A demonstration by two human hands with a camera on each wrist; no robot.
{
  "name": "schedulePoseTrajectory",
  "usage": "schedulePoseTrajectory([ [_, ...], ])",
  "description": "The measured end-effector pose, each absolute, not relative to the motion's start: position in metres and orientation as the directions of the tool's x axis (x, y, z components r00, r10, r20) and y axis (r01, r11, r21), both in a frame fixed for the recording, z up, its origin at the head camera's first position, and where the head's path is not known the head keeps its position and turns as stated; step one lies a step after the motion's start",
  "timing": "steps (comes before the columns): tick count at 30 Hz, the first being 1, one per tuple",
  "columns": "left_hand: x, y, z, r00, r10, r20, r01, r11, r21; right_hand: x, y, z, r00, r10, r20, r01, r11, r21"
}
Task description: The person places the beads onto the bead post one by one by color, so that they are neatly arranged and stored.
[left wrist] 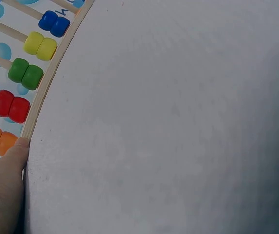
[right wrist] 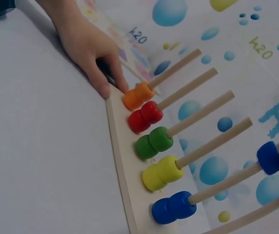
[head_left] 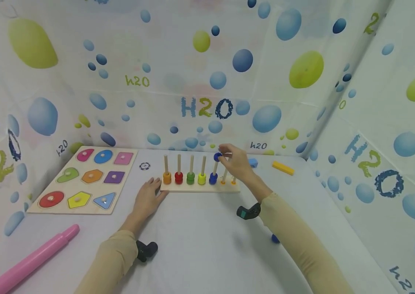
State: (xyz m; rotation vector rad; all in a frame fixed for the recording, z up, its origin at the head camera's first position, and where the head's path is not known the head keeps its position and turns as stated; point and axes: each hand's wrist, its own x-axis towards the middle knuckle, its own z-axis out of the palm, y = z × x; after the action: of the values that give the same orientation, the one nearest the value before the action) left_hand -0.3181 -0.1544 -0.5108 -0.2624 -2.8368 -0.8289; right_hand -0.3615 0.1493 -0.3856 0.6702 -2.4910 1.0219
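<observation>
A wooden peg board (head_left: 200, 188) stands on the table, its upright pegs carrying pairs of orange (right wrist: 138, 95), red (right wrist: 145, 117), green (right wrist: 154, 143), yellow (right wrist: 162, 173) and blue beads (right wrist: 174, 207). My right hand (head_left: 236, 162) pinches another blue bead (right wrist: 269, 158) between thumb and fingers, at the top of the blue peg. The two blue beads below it sit at the peg's foot. My left hand (head_left: 148, 198) holds the board's left end, thumb (left wrist: 17, 150) at the front edge and fingers along the side. Two right-hand pegs (head_left: 224, 176) are partly behind my right hand.
A shape puzzle board (head_left: 121, 189) lies at the left, with a pink tube-like stick (head_left: 32, 259) before it. Behind my right arm are a light-blue piece (head_left: 253, 162) and a yellow-orange block (head_left: 283, 168). A blue bead (head_left: 275, 239) shows beside my right sleeve.
</observation>
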Motion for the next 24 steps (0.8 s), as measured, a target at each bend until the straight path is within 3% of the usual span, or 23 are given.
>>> schedulePoseTrajectory([
  [12, -0.321, -0.154, -0.511, -0.967, 0.117, 0.225, 0.219, 0.835, 0.504, -0.333, 0.194, -0.391, -0.774, -0.285, 0.565, -0.614, 0.553, -0.563],
  [24, -0.319, -0.152, -0.509, -0.969, 0.116, 0.217, 0.214, 0.831, 0.514, -0.252, 0.260, -0.423, -0.902, -0.269, 0.337, -0.431, 0.553, -0.713],
])
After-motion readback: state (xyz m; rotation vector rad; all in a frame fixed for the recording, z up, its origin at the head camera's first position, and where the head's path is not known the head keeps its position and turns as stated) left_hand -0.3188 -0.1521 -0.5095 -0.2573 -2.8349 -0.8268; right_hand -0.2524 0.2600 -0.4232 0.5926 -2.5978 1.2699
